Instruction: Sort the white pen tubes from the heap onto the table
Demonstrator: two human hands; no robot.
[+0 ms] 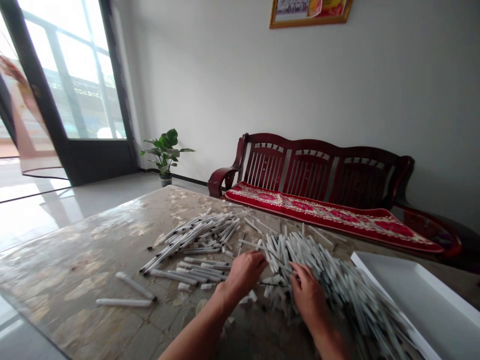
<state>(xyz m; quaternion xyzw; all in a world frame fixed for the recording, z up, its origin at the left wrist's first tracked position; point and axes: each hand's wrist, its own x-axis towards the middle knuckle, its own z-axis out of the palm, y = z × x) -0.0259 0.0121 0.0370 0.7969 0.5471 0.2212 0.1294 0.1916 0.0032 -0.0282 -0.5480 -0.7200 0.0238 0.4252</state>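
Note:
My left hand (245, 271) is closed, its fingers curled together at the left edge of a big pile of translucent white pen tubes (318, 260). What it pinches is hidden behind the fingers. My right hand (306, 286) reaches into the front of that pile, thumb and forefinger drawn together around something too small and blurred to make out. Thin dark sticks show in the gap between both hands. Left of my left hand lies a second heap, of white pens with black ends (202, 232). Short white caps (183, 286) are scattered close to my left wrist.
Everything lies on a brown patterned table (90, 250). Two loose pens (123, 302) rest at the left front. A shallow white box (431, 305) stands at the right. Behind the table are a dark red wooden bench (307, 170) and a potted plant (165, 152).

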